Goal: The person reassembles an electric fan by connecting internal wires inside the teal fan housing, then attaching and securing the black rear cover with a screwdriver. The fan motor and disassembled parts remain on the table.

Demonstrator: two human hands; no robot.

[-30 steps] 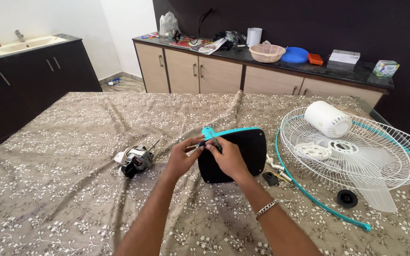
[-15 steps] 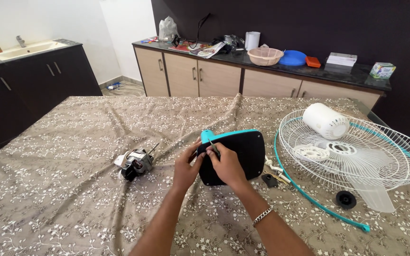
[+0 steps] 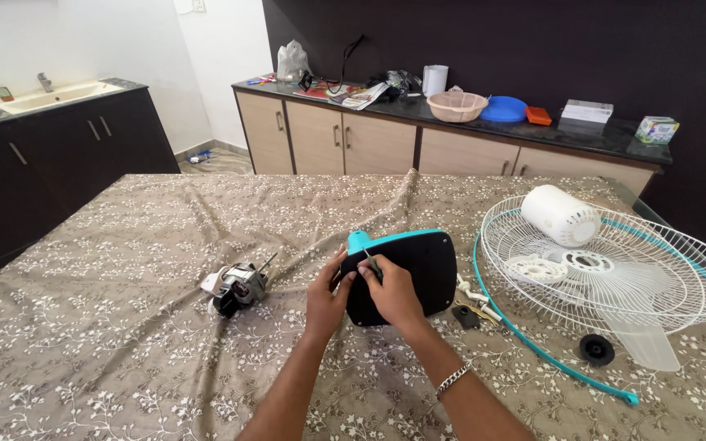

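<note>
A black fan base [image 3: 414, 265] with a teal rim lies flat on the patterned tablecloth [image 3: 124, 327]. My left hand [image 3: 327, 298] grips its left edge. My right hand [image 3: 390, 290] rests on the base, fingers pinched around a thin screwdriver [image 3: 372, 261] whose tip points down at the base near the teal stub. A fan motor [image 3: 237, 286] with a bare shaft lies to the left of my hands.
A white wire fan guard [image 3: 614, 269] lies at the right, holding a white motor cover [image 3: 561, 214], plastic rings and a clear blade. A black knob [image 3: 596, 349] and small parts [image 3: 471, 302] lie beside the base. Cabinets with a cluttered counter [image 3: 451, 106] stand behind.
Both hands have slid down and nearer along the base's left edge. The screwdriver stays pinched in my right hand. The view has shifted slightly.
</note>
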